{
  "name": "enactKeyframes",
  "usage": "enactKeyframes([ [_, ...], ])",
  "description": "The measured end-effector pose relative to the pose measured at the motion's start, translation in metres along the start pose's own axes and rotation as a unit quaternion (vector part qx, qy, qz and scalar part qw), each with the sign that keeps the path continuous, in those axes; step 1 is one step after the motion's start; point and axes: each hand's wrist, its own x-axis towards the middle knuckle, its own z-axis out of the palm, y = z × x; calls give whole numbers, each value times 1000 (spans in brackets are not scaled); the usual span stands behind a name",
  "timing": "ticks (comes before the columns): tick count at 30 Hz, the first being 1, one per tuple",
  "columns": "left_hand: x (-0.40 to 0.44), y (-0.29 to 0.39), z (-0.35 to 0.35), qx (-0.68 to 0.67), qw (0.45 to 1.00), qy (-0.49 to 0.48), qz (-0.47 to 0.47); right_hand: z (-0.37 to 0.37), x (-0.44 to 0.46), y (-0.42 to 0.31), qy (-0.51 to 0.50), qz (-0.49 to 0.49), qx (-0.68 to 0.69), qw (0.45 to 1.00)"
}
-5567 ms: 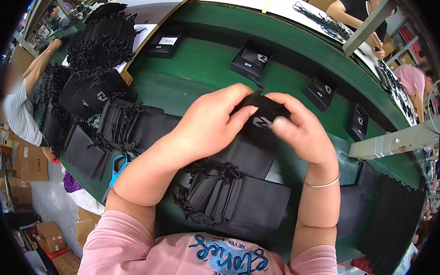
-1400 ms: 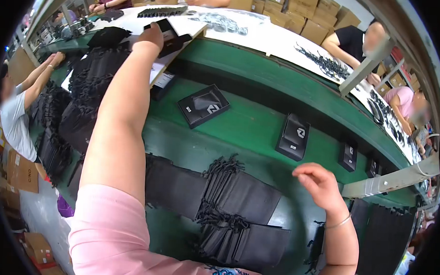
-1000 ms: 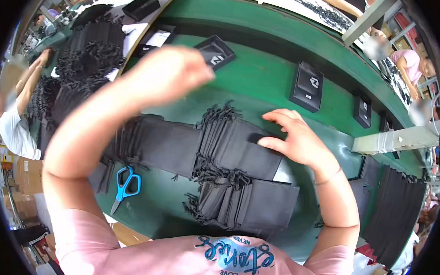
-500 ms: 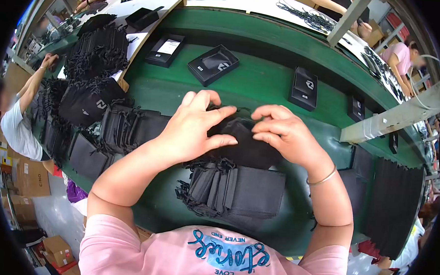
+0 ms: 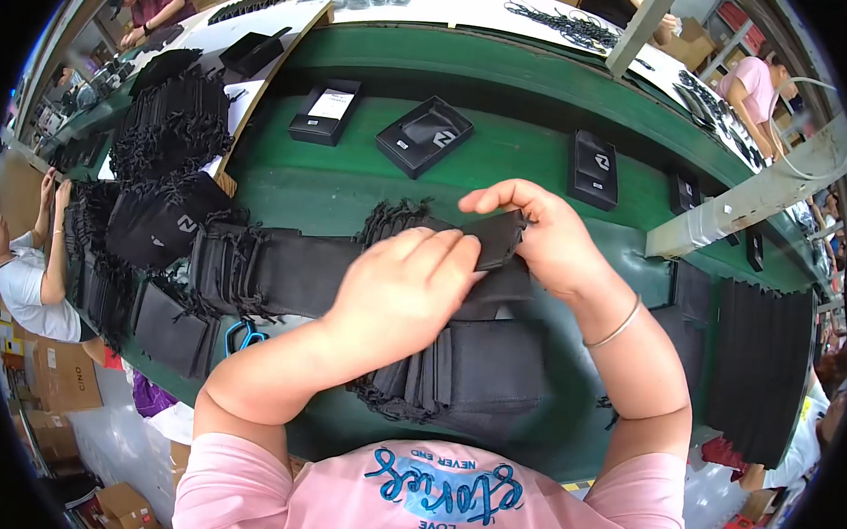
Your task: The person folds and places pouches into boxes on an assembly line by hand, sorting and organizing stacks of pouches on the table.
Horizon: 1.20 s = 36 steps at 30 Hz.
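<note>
A black drawstring pouch point(image 5: 495, 239) hangs between my hands above the table, bent over at its upper edge. My left hand point(image 5: 406, 285) is closed over its left side, with the thumb hidden. At the right end, my right hand point(image 5: 552, 240) grips the pouch between thumb and fingers, the index finger arched above it. Just below my hands lies a fanned pile of black pouches point(image 5: 495, 362) with their cords to the left. Another row of pouches point(image 5: 310, 274) stretches out left of my left hand.
Blue-handled scissors point(image 5: 241, 337) lie near my left forearm. Open black boxes point(image 5: 424, 137) stand on the green conveyor point(image 5: 505, 126). A metal post point(image 5: 728, 207) slants in at right, beside a tall black stack point(image 5: 759, 374). Co-workers sit left and beyond the belt.
My hands, apart over the dark fabric before, now hold a pouch raised and bent between them. My left hand moved right and down. The scissors came into view.
</note>
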Motion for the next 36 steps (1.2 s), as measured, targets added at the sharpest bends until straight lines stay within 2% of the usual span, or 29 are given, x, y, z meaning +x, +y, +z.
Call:
enactKeyframes([
  [4,-3,6,16,-16,999,7,-51,16,1,6,87,84,164,979],
  [5,-3,3,16,-18,998,9,-58,15,0,2,86,84,162,979],
  [9,-7,-30,7,-233,953,-50,-187,3,-7,-28,-39,182,189,964],
  [10,-9,-31,9,-231,953,-47,-189,6,-6,-30,-43,181,188,964],
  [12,-13,-30,18,-418,878,6,-234,14,-7,-33,-13,138,39,990],
  [14,-17,-31,24,-590,761,54,-264,22,-9,-35,21,92,-110,989],
  [15,-18,-34,21,-591,760,54,-264,25,-8,-37,22,93,-111,989],
  [19,-28,-59,-6,-410,896,88,-145,48,-1,-42,-5,10,-198,980],
  [20,-32,-62,-9,-410,896,90,-147,51,0,-43,-8,10,-199,980],
  [24,-34,-64,-16,-473,851,-24,-225,46,-7,-45,-75,-71,-272,957],
  [25,-34,-65,-15,-473,851,-23,-226,45,-6,-45,-75,-71,-272,957],
  [29,-38,-79,-14,-337,940,-3,-51,54,5,-43,-120,35,-227,966],
  [30,-39,-81,-12,-334,941,0,-52,54,7,-42,-123,32,-228,965],
  [32,-43,-86,-5,-508,841,-39,-183,54,10,-39,-126,-14,-259,957],
  [34,-48,-94,-3,-653,690,-73,-302,59,15,-36,-130,-61,-289,947],
  [36,-47,-101,-3,-650,689,-59,-315,62,21,-34,-126,-50,-292,947],
])
